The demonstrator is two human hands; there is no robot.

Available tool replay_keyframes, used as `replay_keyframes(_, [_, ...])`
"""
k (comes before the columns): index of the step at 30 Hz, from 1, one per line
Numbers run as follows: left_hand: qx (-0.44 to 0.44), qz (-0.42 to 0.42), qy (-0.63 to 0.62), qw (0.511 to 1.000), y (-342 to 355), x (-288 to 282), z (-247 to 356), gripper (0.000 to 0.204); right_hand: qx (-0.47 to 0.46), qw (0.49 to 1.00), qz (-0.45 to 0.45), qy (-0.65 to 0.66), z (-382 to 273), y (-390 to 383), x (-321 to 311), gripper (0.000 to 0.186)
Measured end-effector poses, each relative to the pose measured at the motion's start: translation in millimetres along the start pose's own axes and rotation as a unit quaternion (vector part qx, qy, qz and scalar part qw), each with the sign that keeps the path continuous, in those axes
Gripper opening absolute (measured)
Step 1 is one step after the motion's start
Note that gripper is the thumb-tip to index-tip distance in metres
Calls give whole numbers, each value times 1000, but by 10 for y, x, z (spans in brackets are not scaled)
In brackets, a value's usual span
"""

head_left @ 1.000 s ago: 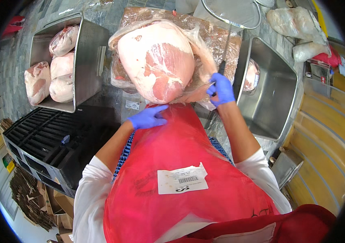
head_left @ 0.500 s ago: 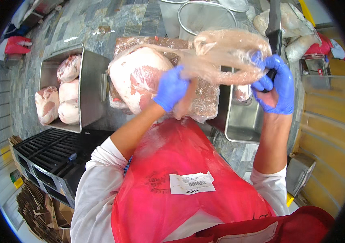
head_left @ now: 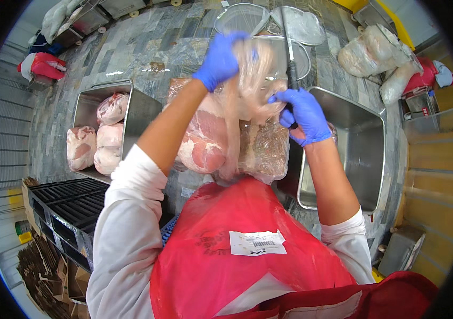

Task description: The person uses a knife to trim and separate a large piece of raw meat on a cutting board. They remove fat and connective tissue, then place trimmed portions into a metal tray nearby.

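Both of my hands wear blue gloves. My left hand [head_left: 221,61] is raised and closed on a bunched clear plastic bag [head_left: 250,69], blurred by motion. My right hand [head_left: 303,117] is closed around a black-handled knife [head_left: 288,48] whose blade points away from me. Its thumb and fingertips are against the bag's right side; whether they pinch it is hard to tell. Below the hands lies a large pale-and-pink cut of meat [head_left: 202,141], partly covered by the hanging plastic. Beside it, on the right, is a film-wrapped brownish block [head_left: 266,151].
At left, a metal tub [head_left: 144,109] holds several meat pieces [head_left: 110,135]. Another metal tub [head_left: 362,154] stands at right, with a meat piece partly hidden behind my wrist. Round clear-lined containers [head_left: 242,18] stand at the far side. A black plastic crate [head_left: 72,207] is near left.
My left hand has moved up and away from me, pulling the plastic with it. My right hand, with the knife, has come left and nearer. The view has also shifted.
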State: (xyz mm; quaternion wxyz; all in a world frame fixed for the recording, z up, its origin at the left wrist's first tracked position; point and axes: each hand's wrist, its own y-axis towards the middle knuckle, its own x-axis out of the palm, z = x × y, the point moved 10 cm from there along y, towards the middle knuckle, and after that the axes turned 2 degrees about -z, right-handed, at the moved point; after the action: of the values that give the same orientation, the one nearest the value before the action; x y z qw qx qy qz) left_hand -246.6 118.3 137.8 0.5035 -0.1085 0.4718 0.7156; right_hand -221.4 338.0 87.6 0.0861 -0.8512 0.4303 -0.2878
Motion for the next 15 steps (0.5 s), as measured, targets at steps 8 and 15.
replay_keyframes(8, [8, -516, 385, 765, -2564, 1584, 98, 77, -46, 916, 98, -386, 955, 170, -788, 13])
replay_keyframes(15, [134, -518, 378, 755, -3278, 2297, 449, 48, 20, 947, 188, -260, 1052, -62, -1172, 18])
